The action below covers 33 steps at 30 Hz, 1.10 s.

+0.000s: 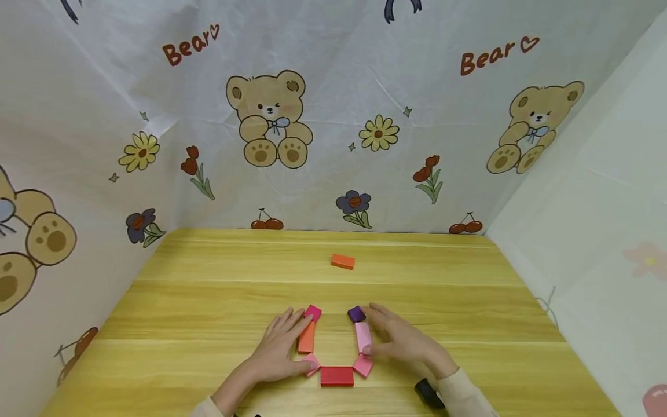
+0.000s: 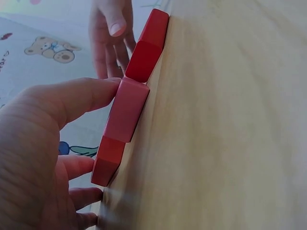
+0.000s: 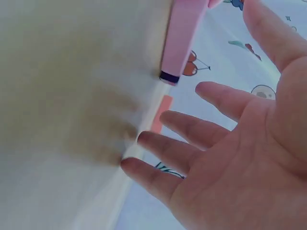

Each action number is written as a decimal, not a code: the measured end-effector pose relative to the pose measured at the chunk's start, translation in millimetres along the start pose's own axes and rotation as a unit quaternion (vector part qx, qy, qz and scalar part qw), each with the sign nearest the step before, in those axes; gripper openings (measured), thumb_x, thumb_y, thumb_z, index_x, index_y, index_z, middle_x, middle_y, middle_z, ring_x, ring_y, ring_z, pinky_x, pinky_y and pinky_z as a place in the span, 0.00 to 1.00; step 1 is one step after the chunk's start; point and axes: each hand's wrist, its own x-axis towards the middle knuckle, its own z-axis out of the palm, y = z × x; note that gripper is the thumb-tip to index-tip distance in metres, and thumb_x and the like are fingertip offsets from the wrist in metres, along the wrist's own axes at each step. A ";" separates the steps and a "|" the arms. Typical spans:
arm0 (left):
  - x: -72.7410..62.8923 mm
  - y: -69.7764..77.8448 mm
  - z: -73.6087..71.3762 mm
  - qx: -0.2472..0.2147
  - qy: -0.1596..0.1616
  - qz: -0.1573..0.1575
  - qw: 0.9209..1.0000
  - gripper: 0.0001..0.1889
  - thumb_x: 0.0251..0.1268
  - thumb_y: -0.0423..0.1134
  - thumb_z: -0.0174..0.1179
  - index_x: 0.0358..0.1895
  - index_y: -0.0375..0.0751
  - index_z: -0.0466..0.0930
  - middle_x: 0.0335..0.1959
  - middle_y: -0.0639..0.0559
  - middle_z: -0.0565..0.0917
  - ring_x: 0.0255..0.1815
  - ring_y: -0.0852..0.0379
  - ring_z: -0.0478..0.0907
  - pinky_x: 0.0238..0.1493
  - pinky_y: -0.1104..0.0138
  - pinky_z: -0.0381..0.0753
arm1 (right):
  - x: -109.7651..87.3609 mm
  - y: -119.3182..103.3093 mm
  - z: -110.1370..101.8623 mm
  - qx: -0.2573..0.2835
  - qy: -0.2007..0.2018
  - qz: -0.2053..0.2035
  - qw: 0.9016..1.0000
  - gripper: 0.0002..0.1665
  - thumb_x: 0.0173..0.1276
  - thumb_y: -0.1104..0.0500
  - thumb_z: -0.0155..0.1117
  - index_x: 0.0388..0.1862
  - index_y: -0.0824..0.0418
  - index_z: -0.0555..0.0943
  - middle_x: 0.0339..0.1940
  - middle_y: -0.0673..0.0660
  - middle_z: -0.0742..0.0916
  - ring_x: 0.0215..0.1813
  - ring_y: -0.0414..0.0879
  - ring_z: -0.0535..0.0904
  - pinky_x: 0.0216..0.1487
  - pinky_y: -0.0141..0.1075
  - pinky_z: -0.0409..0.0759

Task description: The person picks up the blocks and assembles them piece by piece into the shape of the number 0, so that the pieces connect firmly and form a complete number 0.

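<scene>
Small blocks form a U on the table. A red block (image 1: 337, 376) lies at the bottom. Up the left side run a pink block (image 1: 310, 359), an orange block (image 1: 306, 340) and a magenta block (image 1: 315, 311). The right side has another pink block (image 1: 363, 366), a light pink block (image 1: 363, 334) and a purple block (image 1: 356, 314). My left hand (image 1: 276, 350) rests along the left side, its thumb at the pink block and its fingers stretched toward the magenta one. Spread loosely, my right hand (image 1: 401, 339) has its thumb at the light pink block's lower end and fingertips beside the purple block.
Farther back on the wooden table (image 1: 219, 301) lies a single orange block (image 1: 343, 262). A black object (image 1: 429, 394) shows beside the right sleeve. Sheets printed with bears and flowers (image 1: 333, 133) hang behind the table and at its sides.
</scene>
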 end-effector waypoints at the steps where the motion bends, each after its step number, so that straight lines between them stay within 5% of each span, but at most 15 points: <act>1: 0.3 0.3 -0.2 -0.001 -0.001 0.000 1.000 0.51 0.53 0.67 0.63 0.77 0.47 0.56 0.78 0.43 0.56 0.80 0.37 0.44 0.76 0.40 0.41 | 1.3 0.1 -1.9 -0.003 0.003 -0.002 1.000 0.50 0.62 0.42 0.69 0.75 0.64 0.61 0.75 0.73 0.62 0.74 0.70 0.59 0.69 0.66 0.59; 8: 1.7 0.9 -1.0 -0.005 -0.001 0.000 1.000 0.51 0.53 0.67 0.63 0.77 0.47 0.56 0.78 0.43 0.55 0.80 0.37 0.43 0.75 0.39 0.40 | 19.2 0.4 -22.5 -0.040 0.053 -0.013 0.998 0.46 0.63 0.47 0.69 0.74 0.65 0.63 0.72 0.70 0.68 0.72 0.68 0.65 0.68 0.63 0.65; 18: 1.5 -1.2 0.6 -0.002 0.000 0.003 1.000 0.51 0.52 0.67 0.63 0.77 0.46 0.56 0.78 0.43 0.56 0.80 0.37 0.44 0.76 0.40 0.40 | 72.0 13.2 -46.5 -0.058 0.132 -0.027 0.989 0.41 0.62 0.55 0.71 0.72 0.63 0.67 0.68 0.66 0.74 0.68 0.64 0.70 0.67 0.60 0.68; 33: 0.1 -2.2 0.5 -0.003 0.000 0.004 1.000 0.52 0.52 0.68 0.63 0.77 0.45 0.56 0.78 0.43 0.55 0.80 0.38 0.43 0.76 0.40 0.40 | 126.6 38.1 -51.8 0.045 0.129 0.030 0.990 0.37 0.66 0.55 0.68 0.72 0.58 0.68 0.67 0.64 0.74 0.66 0.61 0.72 0.65 0.58 0.72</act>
